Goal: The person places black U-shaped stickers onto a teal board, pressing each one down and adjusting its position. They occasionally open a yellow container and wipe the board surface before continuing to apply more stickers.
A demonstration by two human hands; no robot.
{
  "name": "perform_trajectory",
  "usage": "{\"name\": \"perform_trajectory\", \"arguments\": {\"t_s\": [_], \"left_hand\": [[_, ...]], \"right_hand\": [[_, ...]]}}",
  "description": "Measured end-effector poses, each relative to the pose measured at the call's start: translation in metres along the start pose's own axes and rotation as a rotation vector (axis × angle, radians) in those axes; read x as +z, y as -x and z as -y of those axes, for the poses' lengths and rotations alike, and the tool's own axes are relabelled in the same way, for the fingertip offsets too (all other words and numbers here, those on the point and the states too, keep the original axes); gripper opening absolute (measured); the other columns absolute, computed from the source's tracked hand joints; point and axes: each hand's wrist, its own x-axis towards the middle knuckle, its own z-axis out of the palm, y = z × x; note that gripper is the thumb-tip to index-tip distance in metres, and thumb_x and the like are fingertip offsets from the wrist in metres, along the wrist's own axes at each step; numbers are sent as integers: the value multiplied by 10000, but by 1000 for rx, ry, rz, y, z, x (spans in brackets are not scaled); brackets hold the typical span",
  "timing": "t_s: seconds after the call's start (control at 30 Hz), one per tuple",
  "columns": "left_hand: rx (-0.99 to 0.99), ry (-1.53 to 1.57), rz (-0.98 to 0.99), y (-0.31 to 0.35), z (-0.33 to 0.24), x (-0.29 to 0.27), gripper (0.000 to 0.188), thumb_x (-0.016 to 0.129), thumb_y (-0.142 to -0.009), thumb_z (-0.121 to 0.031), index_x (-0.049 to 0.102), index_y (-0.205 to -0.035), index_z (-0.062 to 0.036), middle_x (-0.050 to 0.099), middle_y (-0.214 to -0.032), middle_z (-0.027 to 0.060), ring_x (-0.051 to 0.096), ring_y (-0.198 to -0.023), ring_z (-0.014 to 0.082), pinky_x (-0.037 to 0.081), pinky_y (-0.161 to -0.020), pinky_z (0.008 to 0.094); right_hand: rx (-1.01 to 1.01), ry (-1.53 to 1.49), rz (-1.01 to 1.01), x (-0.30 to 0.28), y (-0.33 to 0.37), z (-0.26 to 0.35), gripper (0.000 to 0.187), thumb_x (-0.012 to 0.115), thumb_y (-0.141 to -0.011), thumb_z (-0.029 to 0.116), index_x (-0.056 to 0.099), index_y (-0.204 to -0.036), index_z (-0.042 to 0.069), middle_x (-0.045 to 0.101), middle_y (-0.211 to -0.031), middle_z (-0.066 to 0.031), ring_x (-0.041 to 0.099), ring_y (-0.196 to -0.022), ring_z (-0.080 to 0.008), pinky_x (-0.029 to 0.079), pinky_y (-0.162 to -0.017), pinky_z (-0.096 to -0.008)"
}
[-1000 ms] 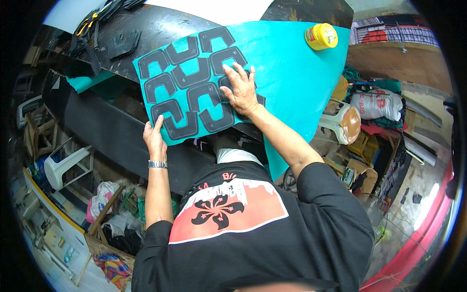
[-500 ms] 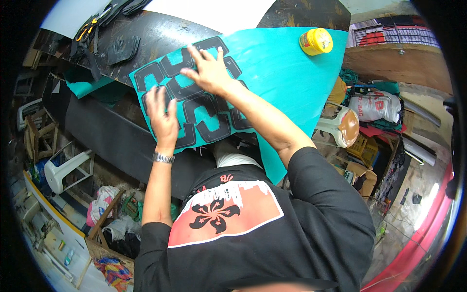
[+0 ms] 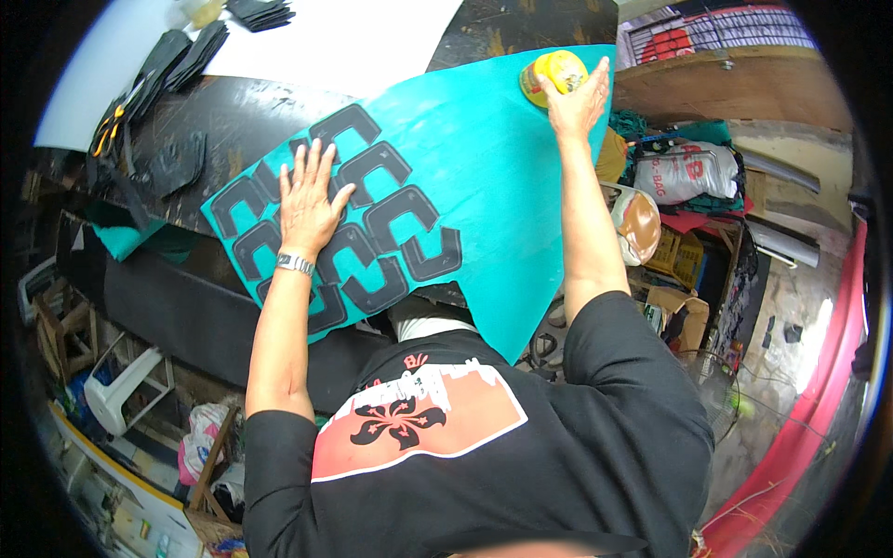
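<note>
The teal sheet [image 3: 484, 158] lay over the counter [image 3: 246, 112], its long axis slanting from near left to far right, with one pointed flap reaching down toward the person's black shirt [image 3: 558, 428]. It was smooth, with a faint sheen. On its left half sat dull black C-shaped pieces [image 3: 450, 252], thinly outlined near their edges; some openings faced the person, others faced away, and a few were nested together. The left hand [image 3: 310, 214] lay palm down on them, fingers lightly spread, hiding parts of several (I couldn't have counted them from where I stood). At the sheet's far right, the right hand [image 3: 579, 110] was at a yellow jar [image 3: 558, 67], thumb across its near side; I couldn't tell whether the fingers were closed round it. Beyond lay a white sheet [image 3: 344, 46], cut off at the top, and a dim tangle of black strips [image 3: 189, 58].
</note>
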Motion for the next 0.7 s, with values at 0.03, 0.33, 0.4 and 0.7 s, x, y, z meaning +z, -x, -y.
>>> {"name": "perform_trajectory", "arguments": {"t_s": [0.03,0.33,0.4,0.7], "left_hand": [[-12,3,20,-1,-1,-1,717,573,-960,-523,370,-1562,-190,297,-1650,48,237,-1529,281,150,-1243,511],[-79,-8,5,-21,7,-10,561,629,-956,-439,516,-1434,-169,468,-1525,85,380,-1448,285,184,-1205,585],[-131,57,-182,-48,14,-8,472,677,-930,-398,602,-1317,-138,530,-1446,113,454,-1377,300,248,-1175,565],[-223,256,129,-94,33,-33,472,792,-813,-474,690,-948,-34,674,-915,152,647,-880,355,504,-787,460]], "right_hand": [[10,-47,34,2,-11,-9,1274,896,-673,474,125,-1609,86,288,-1589,-279,241,-1489,-447,275,-1182,-553],[139,128,143,35,-23,-15,1212,845,-667,554,202,-1597,116,374,-1417,-307,402,-1292,-458,405,-1075,-536],[159,60,151,35,-22,-14,1208,845,-676,538,183,-1603,136,337,-1439,-310,381,-1307,-472,395,-1083,-545],[148,43,165,37,-20,-15,1212,878,-665,477,177,-1600,157,343,-1432,-301,412,-1279,-472,412,-1069,-539]]}}
